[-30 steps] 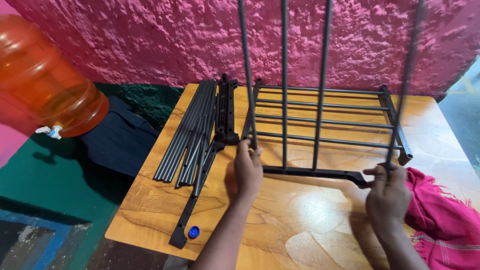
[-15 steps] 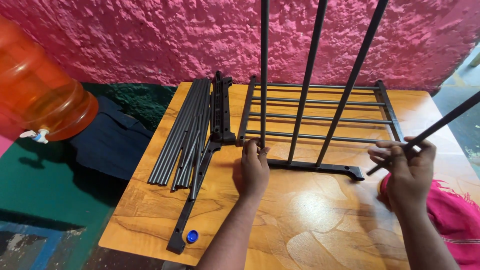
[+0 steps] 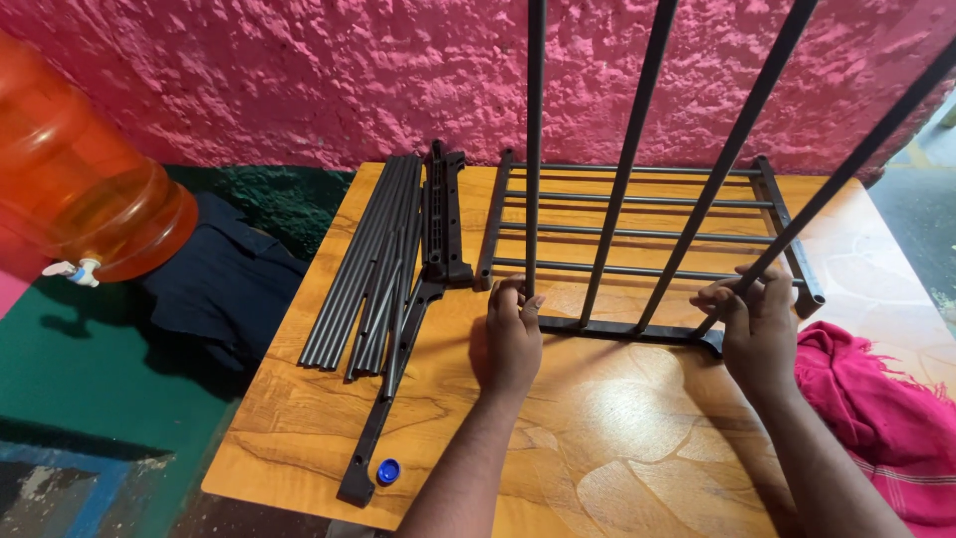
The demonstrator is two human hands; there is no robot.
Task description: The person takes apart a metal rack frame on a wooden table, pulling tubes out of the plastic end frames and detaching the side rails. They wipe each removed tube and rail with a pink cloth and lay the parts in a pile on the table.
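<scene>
Left hand (image 3: 508, 334) and right hand (image 3: 755, 324) on four upright rods (image 3: 629, 179)

One head-worn view, steeply down and close over the wooden table (image 3: 617, 438), facing the pink wall (image 3: 299, 80).

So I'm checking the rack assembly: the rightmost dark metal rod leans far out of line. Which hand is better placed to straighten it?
The right hand, probably. It already grips the leaning dark metal rod near its base at the black bottom rail, while the left hand is at the leftmost upright rod.
</scene>
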